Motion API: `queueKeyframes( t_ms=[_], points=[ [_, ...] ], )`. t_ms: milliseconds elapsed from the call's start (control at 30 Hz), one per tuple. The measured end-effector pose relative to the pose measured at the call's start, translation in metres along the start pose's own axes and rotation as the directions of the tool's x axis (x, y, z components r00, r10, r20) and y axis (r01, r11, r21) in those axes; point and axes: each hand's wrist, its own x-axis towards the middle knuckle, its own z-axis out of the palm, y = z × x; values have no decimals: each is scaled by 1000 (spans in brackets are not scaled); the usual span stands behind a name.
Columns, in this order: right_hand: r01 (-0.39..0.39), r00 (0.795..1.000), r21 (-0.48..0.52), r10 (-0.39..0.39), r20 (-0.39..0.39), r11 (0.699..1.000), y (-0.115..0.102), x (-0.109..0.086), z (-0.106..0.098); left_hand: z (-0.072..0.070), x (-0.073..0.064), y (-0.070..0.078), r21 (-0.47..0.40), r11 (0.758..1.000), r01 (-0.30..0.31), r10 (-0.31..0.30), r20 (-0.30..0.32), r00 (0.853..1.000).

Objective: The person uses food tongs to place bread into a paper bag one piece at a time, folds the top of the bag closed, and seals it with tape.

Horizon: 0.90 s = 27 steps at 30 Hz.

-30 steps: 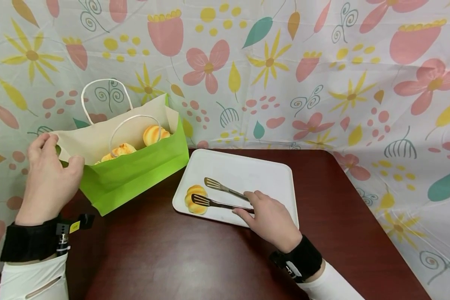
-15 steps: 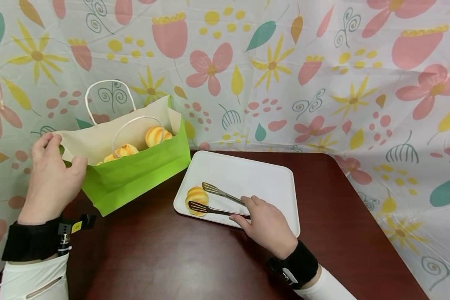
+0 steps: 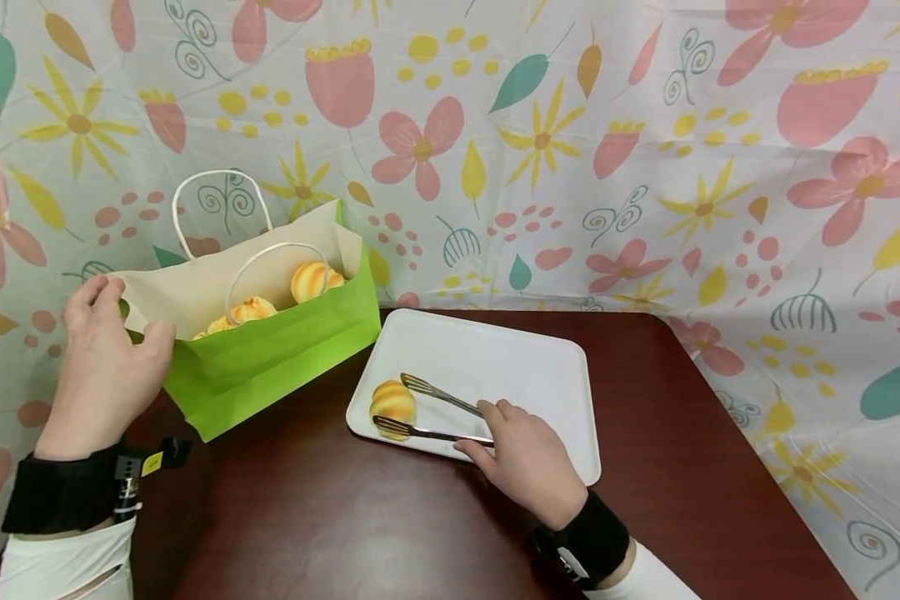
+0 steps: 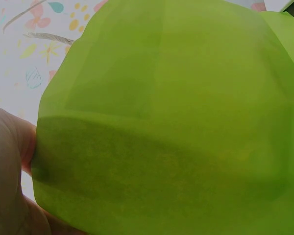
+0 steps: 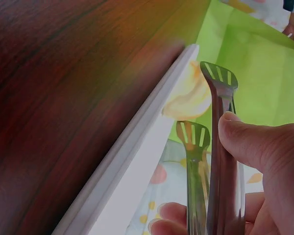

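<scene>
My right hand [image 3: 528, 458] grips a pair of metal tongs [image 5: 223, 161], thumb on one arm and fingers around the other. The slotted tips of the tongs stand apart on either side of a round yellow bread roll [image 3: 394, 403], which sits at the near left corner of a white tray [image 3: 495, 358]. At the left, my left hand [image 3: 112, 367] pinches the rim of a green paper bag [image 3: 285, 350], holding its mouth open. Inside the bag lie several bread rolls [image 3: 311, 282], partly hidden by its front wall. Green paper fills most of the left wrist view.
The bag stands on a dark red wooden table [image 3: 330, 533], close to the tray's left edge. Two white rope handles [image 3: 221, 172] rise from the bag. A floral cloth [image 3: 450, 150] hangs behind the table and along its right side.
The right hand has shifted slightly left with the tongs, bringing their tips around the roll on the tray. The left hand keeps its hold on the bag's rim.
</scene>
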Motion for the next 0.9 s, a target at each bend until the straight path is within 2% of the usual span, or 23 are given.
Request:
queueKeyframes(
  t_ms=[300,900],
  points=[
    [8,1000,-33,-8,-17,999,-1,0,5,0,-1,0,6,1000,8,-8,0,1000],
    [28,1000,-22,-28,-2,999,0,0,4,1,1,1,5,1000,10,-10,-7,1000]
  ],
)
